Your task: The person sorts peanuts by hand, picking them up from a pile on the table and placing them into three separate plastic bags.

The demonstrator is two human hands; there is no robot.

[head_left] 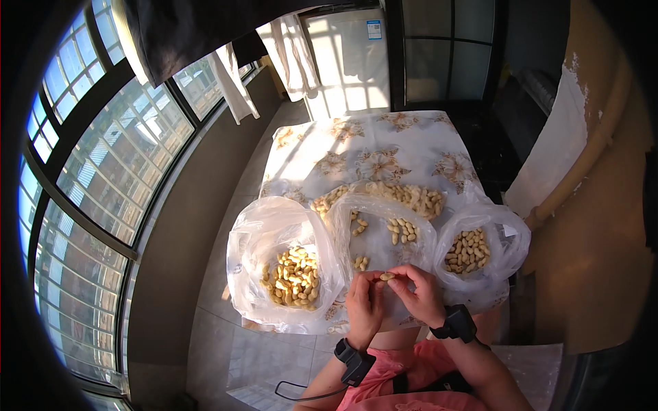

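Note:
Between my two hands, above the table's near edge, is a single peanut (388, 277) in its shell. The thumb and fingers of my right hand (423, 299) pinch it. My left hand (364, 305) meets it from the other side, its fingers drawn together at the peanut's left end. Just beyond my hands lies a middle clear plastic bag (346, 236), with a few small groups of peanuts (402, 231) on or under it. An open plastic bag (241, 240) at the left holds many peanuts (295, 277). Another open bag (510, 236) at the right holds more peanuts (468, 251).
A long heap of peanuts (404, 195) lies behind the middle bag on the flowered tablecloth (377, 164). Barred windows (123, 151) run along the left wall. A white fridge-like cabinet (346, 61) stands beyond the table. Both wrists wear black bands (355, 361).

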